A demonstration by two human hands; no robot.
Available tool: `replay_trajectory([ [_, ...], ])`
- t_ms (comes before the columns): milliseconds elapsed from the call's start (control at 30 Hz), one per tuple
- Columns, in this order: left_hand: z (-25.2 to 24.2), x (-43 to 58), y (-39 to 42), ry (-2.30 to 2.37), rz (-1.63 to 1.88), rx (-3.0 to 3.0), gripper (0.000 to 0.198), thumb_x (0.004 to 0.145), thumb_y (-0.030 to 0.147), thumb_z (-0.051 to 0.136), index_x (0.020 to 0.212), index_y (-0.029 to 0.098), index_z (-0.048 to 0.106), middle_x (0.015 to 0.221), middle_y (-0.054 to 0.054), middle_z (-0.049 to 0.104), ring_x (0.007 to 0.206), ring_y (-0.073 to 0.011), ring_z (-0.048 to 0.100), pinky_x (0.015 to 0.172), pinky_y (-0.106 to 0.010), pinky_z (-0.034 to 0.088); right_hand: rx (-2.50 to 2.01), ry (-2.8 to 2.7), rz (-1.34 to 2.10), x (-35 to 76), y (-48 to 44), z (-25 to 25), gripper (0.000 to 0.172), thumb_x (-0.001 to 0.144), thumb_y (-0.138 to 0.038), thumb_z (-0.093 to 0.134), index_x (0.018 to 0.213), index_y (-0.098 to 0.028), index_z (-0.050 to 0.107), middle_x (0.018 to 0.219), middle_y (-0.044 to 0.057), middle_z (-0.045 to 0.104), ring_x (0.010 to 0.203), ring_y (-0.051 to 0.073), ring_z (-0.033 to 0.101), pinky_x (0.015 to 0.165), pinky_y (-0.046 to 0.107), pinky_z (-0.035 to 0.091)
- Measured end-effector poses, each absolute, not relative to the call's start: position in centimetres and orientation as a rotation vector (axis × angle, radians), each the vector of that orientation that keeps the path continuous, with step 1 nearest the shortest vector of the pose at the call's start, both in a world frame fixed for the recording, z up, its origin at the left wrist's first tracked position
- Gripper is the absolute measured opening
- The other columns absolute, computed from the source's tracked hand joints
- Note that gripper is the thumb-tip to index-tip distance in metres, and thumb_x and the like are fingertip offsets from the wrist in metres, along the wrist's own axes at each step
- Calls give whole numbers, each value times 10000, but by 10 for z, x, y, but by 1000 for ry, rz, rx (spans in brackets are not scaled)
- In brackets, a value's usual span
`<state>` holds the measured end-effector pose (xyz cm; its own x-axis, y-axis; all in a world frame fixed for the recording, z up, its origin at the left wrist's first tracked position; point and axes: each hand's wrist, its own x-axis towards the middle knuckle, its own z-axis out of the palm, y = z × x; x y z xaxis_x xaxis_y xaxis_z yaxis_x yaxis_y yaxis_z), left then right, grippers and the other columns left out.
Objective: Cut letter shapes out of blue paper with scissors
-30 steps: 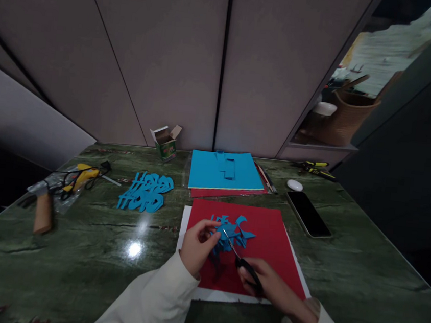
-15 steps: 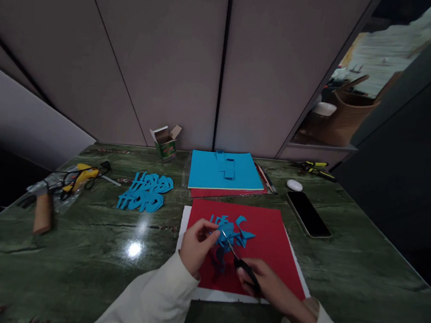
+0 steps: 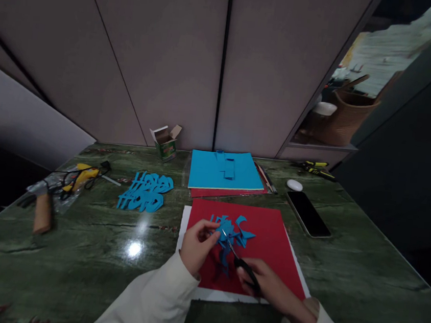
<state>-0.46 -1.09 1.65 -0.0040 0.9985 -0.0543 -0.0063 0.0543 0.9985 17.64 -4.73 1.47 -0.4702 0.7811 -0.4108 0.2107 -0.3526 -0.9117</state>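
My left hand (image 3: 196, 246) pinches a blue paper cut-out (image 3: 231, 233) just above a red sheet (image 3: 272, 244) on the green marble table (image 3: 86, 250). My right hand (image 3: 264, 285) grips small black-handled scissors (image 3: 239, 259), whose blades point up-left into the blue paper. Both wrists wear cream sleeves. The red sheet lies on a white sheet (image 3: 185, 220).
A finished blue cut-out (image 3: 146, 191) lies to the left. A stack of blue and red paper (image 3: 225, 173) sits behind, beside a small open carton (image 3: 165, 142). A phone (image 3: 308, 213) and white pebble-like item (image 3: 294, 185) lie right. Tools and a wooden-handled item (image 3: 43, 211) lie far left.
The scissors and my right hand have shifted slightly left and up into the blue paper. The lower strip of the cut-out now hangs a little further down.
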Motion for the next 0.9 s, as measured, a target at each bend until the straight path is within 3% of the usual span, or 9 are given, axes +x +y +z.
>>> replay_trajectory([
  [900, 17, -3, -12, 1221, 1214, 1111, 188, 621, 267, 655, 747, 139, 601, 621, -4, 577, 565, -104, 504, 539, -212, 386, -1265, -1429, 1905, 176, -48, 13, 397, 723, -533, 517, 642, -150, 447, 485, -60, 374, 401, 42, 305, 363, 159, 191],
])
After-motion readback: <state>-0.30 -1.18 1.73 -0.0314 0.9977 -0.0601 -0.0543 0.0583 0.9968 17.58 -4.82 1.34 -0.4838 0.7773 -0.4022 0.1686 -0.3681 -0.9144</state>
